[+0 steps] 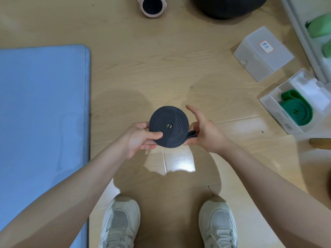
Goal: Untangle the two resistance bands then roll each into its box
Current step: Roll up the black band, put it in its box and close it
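Note:
A black resistance band [169, 126] is coiled into a flat spiral, held in the air above the wooden floor. My left hand [141, 138] grips the coil's left edge, thumb on top. My right hand [206, 131] pinches the band's loose tail end at the coil's lower right, its index finger pointing up. A green resistance band [297, 110] lies rolled inside an open clear box [274, 106] at the right. A second frosted box [263, 54] with a small label stands shut farther back on the right.
A blue mat [43, 113] covers the floor on the left. A pink roller [152, 6] and a dark round object [227, 6] lie at the back. A shelf with green items [320, 27] is at the far right. My two shoes [121, 222] are below.

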A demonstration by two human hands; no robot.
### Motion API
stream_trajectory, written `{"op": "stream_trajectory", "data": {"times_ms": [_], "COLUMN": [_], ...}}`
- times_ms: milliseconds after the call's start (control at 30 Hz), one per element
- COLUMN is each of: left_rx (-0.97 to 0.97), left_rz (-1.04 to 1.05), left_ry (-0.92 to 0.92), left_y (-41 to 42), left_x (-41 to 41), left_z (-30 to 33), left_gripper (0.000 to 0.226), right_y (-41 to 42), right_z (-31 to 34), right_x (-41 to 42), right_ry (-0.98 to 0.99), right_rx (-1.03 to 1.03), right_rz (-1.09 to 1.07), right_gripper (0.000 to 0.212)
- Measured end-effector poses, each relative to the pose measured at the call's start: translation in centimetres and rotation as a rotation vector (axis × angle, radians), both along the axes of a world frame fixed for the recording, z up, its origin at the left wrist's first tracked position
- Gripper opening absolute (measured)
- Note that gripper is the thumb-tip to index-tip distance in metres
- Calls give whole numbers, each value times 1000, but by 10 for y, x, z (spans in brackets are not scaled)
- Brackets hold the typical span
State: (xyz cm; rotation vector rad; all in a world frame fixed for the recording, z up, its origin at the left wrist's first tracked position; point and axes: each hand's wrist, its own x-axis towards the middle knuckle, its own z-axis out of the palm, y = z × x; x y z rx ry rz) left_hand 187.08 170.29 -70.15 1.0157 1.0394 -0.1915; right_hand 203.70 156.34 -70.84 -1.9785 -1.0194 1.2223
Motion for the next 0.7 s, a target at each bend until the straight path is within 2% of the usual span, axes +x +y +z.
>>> {"op": "stream_trajectory", "data": {"times_ms": [67, 167, 233, 333, 433, 600, 700], "left_rx": [25, 44, 43, 71, 81, -52, 44], "left_rz": [-128, -283, -321, -307, -84, 393, 523], "left_ry": [52, 114, 132, 115, 31, -184, -161], "left_y": [7, 14, 18, 18, 12, -26, -45], "left_x": [1, 7, 10, 11, 10, 14, 23], "left_z": [3, 7, 9, 12, 10, 12, 11], "left_gripper": [29, 23, 23, 23, 25, 38, 37], "right_y": [1, 2, 2, 1, 1, 9, 10], "right_z": [-2, -6, -7, -6, -1, 5, 0], "right_x": [-4, -9, -12, -13, -13, -26, -47], "right_ry": [-9, -29, -25, -37, -72, -3, -18], "right_rx": [-35, -57, -50, 28, 86, 184, 208], "right_rz": [155, 231, 200, 141, 68, -304, -447], "right_gripper": [120, 127, 127, 115, 109, 101, 100]}}
